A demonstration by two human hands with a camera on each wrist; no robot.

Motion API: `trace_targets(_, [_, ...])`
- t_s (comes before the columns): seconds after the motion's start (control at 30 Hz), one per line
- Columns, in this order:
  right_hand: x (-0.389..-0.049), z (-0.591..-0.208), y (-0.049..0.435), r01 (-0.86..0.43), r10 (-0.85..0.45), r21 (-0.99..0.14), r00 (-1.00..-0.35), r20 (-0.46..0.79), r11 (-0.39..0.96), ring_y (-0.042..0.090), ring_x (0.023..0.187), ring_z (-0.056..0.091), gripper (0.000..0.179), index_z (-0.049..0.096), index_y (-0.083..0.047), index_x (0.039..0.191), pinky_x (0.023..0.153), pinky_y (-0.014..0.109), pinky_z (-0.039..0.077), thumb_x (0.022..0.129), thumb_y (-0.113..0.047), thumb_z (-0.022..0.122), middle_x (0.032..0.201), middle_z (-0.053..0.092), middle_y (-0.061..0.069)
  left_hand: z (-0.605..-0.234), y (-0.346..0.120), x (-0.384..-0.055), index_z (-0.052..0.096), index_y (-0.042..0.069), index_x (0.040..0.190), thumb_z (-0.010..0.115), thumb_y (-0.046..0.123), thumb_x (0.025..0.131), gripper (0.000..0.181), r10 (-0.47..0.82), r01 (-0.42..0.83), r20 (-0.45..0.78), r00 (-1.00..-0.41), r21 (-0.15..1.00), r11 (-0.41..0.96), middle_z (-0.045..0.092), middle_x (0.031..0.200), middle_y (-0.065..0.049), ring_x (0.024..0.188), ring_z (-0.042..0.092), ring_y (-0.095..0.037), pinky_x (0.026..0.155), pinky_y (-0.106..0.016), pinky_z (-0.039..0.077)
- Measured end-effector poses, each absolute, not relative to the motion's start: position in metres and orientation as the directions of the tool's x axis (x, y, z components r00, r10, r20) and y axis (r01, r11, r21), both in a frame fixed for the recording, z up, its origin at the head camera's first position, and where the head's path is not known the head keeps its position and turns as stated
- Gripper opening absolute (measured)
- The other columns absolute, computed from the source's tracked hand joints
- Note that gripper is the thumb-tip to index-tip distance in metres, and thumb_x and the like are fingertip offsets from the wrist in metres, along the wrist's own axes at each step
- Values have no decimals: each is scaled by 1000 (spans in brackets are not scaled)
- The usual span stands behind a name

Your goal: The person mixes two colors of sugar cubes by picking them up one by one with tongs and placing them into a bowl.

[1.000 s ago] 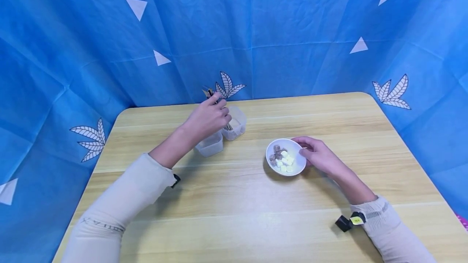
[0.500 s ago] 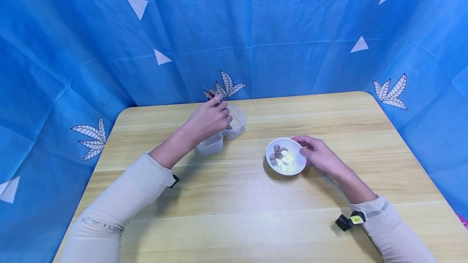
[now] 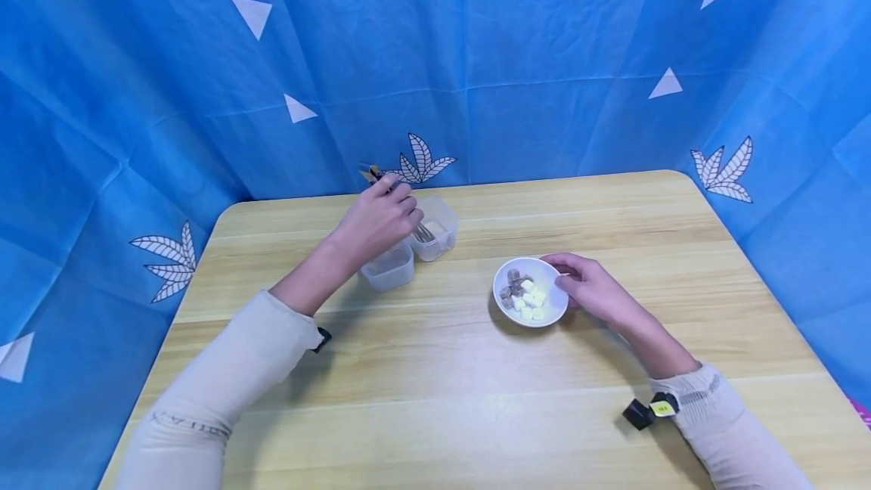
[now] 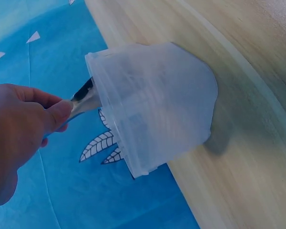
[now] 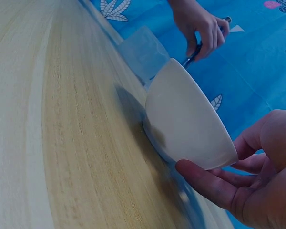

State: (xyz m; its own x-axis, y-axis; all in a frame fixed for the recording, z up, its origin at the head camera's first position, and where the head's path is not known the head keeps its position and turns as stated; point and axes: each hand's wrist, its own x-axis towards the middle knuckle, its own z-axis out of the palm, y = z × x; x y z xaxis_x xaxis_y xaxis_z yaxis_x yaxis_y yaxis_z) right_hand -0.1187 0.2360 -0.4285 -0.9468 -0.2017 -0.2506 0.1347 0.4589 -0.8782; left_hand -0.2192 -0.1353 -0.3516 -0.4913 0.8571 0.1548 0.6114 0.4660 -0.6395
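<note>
In the head view my left hand [image 3: 379,219] pinches shiny metal tongs [image 3: 423,233] over the rear clear plastic container [image 3: 442,242]. The lower ends of the tongs dip inside its rim. Close up in the left wrist view, thumb and fingers grip the metal of the tongs [image 4: 86,101] just outside the container's mouth. Farther right, my right hand [image 3: 590,287] holds a white bowl [image 3: 553,308] by its right side, thumb near the rim. Brown cubes [image 3: 514,284] and white cubes [image 3: 531,301] lie in it. The right wrist view shows fingers beneath the bowl [image 5: 186,119].
A second clear plastic container [image 3: 389,272] stands in front of the first, partly under my left wrist. The wooden table [image 3: 463,399] runs back to a blue curtain [image 3: 531,59]. A black wrist device [image 3: 640,413] hangs at my right cuff.
My left hand has shifted slightly left with the tongs, and more of their lower ends shows over the rear container. The right hand and bowl stay in place.
</note>
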Motion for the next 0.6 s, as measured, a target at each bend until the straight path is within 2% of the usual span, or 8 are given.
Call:
trace_targets(0.37, [-119, -431, 236, 135, -205, -879, -946, -252, 457, 25, 105, 64, 47, 48, 3, 149, 76, 30, 62, 103, -4, 51, 136, 59, 30, -356, -148, -219, 77, 15, 111, 70, 4, 96, 20, 821, 578, 280, -498, -599, 555, 80, 110, -2, 107, 63, -24, 105, -41, 43])
trace_targets(0.6, [-120, -432, 236, 134, -211, -881, -944, -252, 453, 24, 104, 64, 47, 48, 4, 149, 76, 30, 62, 103, -5, 50, 136, 59, 31, -358, -153, -220, 79, 16, 108, 67, 2, 99, 20, 787, 562, 371, -494, -554, 614, 80, 107, -4, 106, 66, -24, 105, -42, 45])
